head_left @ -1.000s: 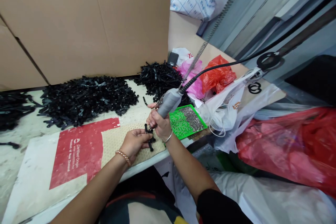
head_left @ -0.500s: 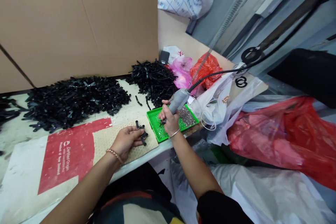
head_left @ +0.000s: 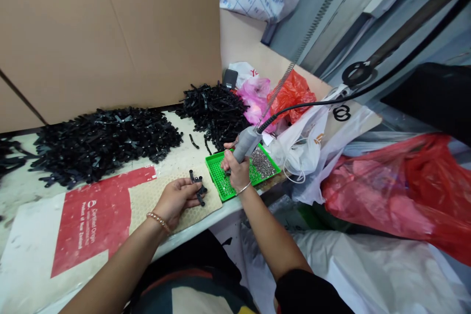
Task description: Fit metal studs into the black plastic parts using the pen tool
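My left hand (head_left: 178,198) is closed on a small black jointed part (head_left: 198,187) with several short arms, held over a cream textured mat (head_left: 147,201). Wrapped in my right hand (head_left: 237,169) is a grey electric screwdriver (head_left: 246,142), hung from a coiled spring with a black cable at its top. Its lower end points into a green perforated tray (head_left: 217,169); the tip is hidden by my fingers and too small to make out. Small silver screws (head_left: 263,163) lie heaped in the tray's right side, with some scattered in its left.
A large pile of black parts (head_left: 106,142) lies to the left, and a second black pile (head_left: 215,110) sits behind the tray. Brown cardboard (head_left: 110,34) stands at the back. Pink (head_left: 253,98) and red plastic bags (head_left: 292,93) lie beyond the tray; a big red bag (head_left: 397,191) is at right.
Hardly anything differs. My right hand and the screwdriver have shifted very slightly left over the tray; my left hand keeps hold of the black part.
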`<state>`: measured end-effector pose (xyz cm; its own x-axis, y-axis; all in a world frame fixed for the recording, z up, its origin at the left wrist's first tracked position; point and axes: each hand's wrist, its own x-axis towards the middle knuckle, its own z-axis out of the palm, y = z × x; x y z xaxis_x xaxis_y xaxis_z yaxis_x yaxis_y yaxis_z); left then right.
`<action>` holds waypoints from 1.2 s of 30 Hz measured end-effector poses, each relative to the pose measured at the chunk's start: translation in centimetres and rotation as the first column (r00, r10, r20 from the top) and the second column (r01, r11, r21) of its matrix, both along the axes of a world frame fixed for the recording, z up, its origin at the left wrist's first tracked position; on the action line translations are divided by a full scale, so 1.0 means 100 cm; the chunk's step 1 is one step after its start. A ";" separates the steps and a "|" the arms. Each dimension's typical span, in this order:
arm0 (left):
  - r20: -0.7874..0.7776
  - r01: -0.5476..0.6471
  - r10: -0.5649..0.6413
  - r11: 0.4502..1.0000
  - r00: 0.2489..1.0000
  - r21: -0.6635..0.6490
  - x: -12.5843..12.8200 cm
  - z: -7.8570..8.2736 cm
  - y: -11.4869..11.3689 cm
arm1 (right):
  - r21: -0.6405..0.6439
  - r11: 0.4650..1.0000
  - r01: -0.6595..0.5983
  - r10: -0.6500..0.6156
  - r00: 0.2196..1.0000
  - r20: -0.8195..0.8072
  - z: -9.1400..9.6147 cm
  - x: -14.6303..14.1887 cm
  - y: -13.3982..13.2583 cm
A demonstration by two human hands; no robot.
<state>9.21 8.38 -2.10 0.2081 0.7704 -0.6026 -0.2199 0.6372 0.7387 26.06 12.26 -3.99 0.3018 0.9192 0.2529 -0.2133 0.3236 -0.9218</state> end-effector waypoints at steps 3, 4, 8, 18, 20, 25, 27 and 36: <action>-0.007 0.002 -0.002 1.000 1.000 0.003 0.000 -0.001 0.000 | 0.011 1.000 -0.011 0.011 1.000 -0.008 0.001 0.000 -0.001; -0.006 0.000 0.000 1.000 1.000 0.001 0.000 -0.001 -0.001 | 0.012 1.000 -0.009 0.010 1.000 -0.009 0.001 0.001 -0.001; 0.010 -0.008 0.008 1.000 1.000 -0.001 0.000 0.001 -0.001 | 0.002 1.000 -0.008 0.008 0.999 0.037 0.001 0.001 -0.001; 0.037 -0.024 0.024 1.000 0.999 -0.008 0.000 -0.004 -0.001 | -0.004 1.000 0.006 -0.006 0.999 -0.031 0.012 -0.003 -0.005; 0.034 -0.025 0.025 1.000 0.999 -0.009 0.000 -0.004 -0.001 | 0.031 0.999 0.012 -0.008 0.992 -0.123 0.027 -0.007 -0.009; 0.041 -0.035 0.035 0.999 0.999 0.007 0.001 -0.002 -0.002 | 0.089 0.985 -0.150 0.170 0.942 -0.289 0.055 -0.030 -0.026; 0.049 -0.036 0.034 0.999 0.998 0.023 0.001 -0.002 -0.003 | 0.069 0.972 -0.226 0.236 0.926 -0.295 0.057 -0.041 -0.032; 0.068 -0.034 0.032 0.999 0.997 0.035 0.000 -0.002 -0.004 | 0.025 0.966 -0.259 0.254 0.919 -0.301 0.046 -0.056 -0.032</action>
<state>9.24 8.00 -2.30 0.2217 0.7986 -0.5595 -0.2906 0.6018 0.7439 20.42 9.02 0.60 0.1148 0.9781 0.1736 -0.5533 0.2081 -0.8065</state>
